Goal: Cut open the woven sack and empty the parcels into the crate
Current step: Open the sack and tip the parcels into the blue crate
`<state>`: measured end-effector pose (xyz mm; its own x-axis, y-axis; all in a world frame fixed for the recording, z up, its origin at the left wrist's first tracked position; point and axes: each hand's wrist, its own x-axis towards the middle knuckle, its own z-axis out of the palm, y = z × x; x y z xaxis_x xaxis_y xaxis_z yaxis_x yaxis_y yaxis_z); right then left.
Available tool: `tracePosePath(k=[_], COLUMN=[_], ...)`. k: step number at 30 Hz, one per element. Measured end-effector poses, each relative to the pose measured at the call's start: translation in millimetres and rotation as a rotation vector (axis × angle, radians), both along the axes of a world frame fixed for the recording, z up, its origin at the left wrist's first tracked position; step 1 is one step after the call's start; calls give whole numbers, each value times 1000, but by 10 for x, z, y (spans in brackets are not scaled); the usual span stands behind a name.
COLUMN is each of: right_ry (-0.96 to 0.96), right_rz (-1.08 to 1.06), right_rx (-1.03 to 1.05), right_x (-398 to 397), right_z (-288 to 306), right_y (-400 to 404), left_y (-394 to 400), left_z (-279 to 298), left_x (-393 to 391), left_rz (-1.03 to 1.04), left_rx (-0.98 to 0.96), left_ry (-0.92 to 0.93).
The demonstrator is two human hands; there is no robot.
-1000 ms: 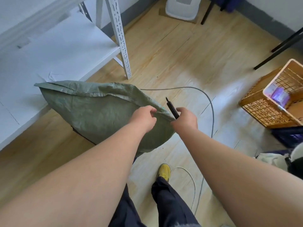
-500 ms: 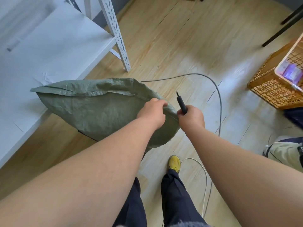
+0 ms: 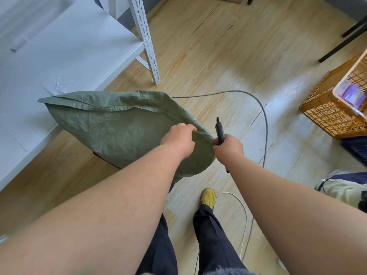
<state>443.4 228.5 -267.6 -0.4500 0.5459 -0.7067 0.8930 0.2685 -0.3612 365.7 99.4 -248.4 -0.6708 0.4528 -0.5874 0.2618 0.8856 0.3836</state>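
Arms outstretched, left hand [image 3: 177,140] grip clenching sack [image 3: 119,128] seam, right hand [image 3: 228,146] fisted around cutter [image 3: 220,130].

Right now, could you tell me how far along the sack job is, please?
Early. The green sack looks still stitched shut. The left hand grips its top edge while the right hand holds the black cutter at the corner. Cutting and emptying into the orange crate remain.

**Clearance around the work area**

Open wooden plank floor [image 3: 208,56] lies ahead, between the white perforated metal shelf post [image 3: 146,39] on the left and the orange lattice plastic crate [image 3: 329,114] on the right. A grey cable [image 3: 265,124] arcs across that floor. The bulging green woven sack [image 3: 111,128] blocks the left side, against the white shelf board [image 3: 59,56].
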Motion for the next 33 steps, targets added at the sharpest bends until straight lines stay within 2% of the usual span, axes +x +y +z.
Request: tracePosePath(k=[2,4,7,9,11,13,16,19,20,23,27,30,33], right_ry=[157,300,495,556,561,614,715,600,607,780,741,827,669], right_rz=[-35,21,62,56,70,41,28,239,252,192,253,286,423], right_rx=[-26,-47,-54,-37,-41,-84,-176,-237,-250,-307,-327,-389,-413], right_x=[-65,-211,-438,-517,-552,-610,-785,-942,-974,-1016,-879,-837,-792], right_z=[119,326,684,865,1015,1196,1565,1877,1958,2115,2150,2235,2239], right_y=[-27,-106,-257,-313,-350,-404,-514,-653,-718,-910,-1008,-1062,-1186], left_y=[0,18,-36,-194,-406,-592,-854,-1099,-1175,-1321,-1382,-1421,-1353], left_z=[13,70,278,418,631,921,1337,1595,1665,1839,1948,2101,2186], left_x=[21,-14,-218,-414,-641,-827,-881,-788,-761,-708,-547,-443,-341], left_rz=[-36,-78,-10,-96,-122,-4,226,236,256,466,449,659,591], left_rx=[24,79,152,30,-105,-45,180,95,79,225,142,366,362], left_ry=[74,185,393,418,335,348,527,488,527,722,632,675,438])
